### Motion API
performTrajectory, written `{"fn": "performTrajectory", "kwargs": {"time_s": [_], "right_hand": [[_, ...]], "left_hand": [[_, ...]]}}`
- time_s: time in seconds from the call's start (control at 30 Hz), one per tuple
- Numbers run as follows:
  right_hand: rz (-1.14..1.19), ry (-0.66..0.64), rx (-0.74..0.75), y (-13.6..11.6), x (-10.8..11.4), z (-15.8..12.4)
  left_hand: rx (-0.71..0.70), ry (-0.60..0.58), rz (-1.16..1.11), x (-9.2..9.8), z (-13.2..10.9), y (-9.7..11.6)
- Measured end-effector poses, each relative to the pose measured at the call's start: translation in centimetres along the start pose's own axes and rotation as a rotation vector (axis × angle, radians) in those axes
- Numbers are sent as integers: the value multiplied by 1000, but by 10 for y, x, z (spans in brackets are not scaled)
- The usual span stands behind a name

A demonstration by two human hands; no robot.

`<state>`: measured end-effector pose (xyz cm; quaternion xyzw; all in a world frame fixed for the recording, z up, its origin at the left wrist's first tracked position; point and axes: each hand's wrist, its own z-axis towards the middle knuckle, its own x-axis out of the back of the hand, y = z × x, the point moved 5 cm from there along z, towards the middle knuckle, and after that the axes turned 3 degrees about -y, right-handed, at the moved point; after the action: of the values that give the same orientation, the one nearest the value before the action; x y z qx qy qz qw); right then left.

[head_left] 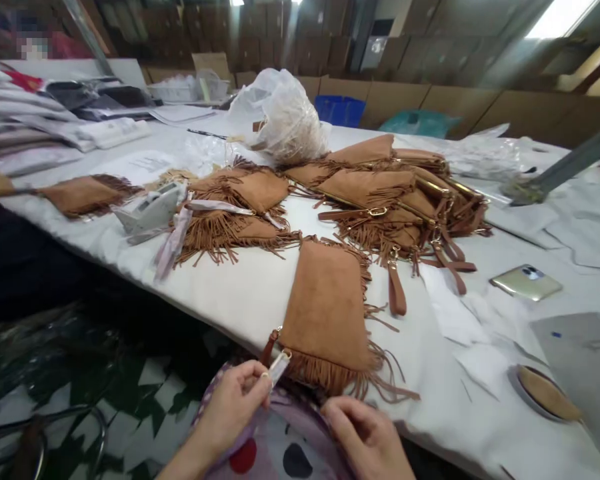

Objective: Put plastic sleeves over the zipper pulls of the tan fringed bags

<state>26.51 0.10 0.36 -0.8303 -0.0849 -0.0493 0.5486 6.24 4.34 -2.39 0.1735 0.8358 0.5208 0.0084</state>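
Note:
A tan suede fringed pouch [327, 313] lies at the near edge of the white table [240, 287]. My left hand [233, 407] is closed in a pinch on a small pale tag [279, 367] at the pouch's near corner, beside its brown strap end. My right hand [367, 437] rests just below the pouch's fringe, fingers curled; whether it holds anything I cannot make out. A heap of the same fringed pouches [395, 200] lies behind, and two more pouches [240, 207] to the left.
A white tagging tool [150, 210] lies left of the pouches. A crumpled plastic bag [285, 120] stands behind. A phone [526, 282] and paper scraps lie at the right. Folded fabrics [25, 127] pile at far left. Cardboard boxes line the back.

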Motion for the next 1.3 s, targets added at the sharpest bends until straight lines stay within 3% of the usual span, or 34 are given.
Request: {"fn": "performTrajectory", "kwargs": {"time_s": [0.1, 0.27, 0.5, 0.7, 0.87, 1.03, 1.13, 1.3], "right_hand": [[100, -138, 32, -13, -43, 18], [100, -152, -13, 4, -66, 41], [54, -74, -114, 26, -70, 46], [402, -207, -270, 36, -79, 45], [404, -156, -191, 35, -81, 47], [355, -108, -126, 36, -80, 48], [338, -121, -118, 34, -79, 47], [312, -179, -107, 33, -71, 43]], "left_hand": [[-96, -56, 65, -5, -6, 2], [-166, -16, 155, -5, -12, 10], [-149, -16, 150, -7, -13, 8], [-100, -81, -68, -11, -6, -10], [84, -76, -256, -14, 3, -28], [5, 32, -108, -7, 4, -23], [-2, -63, -87, -7, 3, -20], [71, -175, -355, -10, 3, -23]]}}
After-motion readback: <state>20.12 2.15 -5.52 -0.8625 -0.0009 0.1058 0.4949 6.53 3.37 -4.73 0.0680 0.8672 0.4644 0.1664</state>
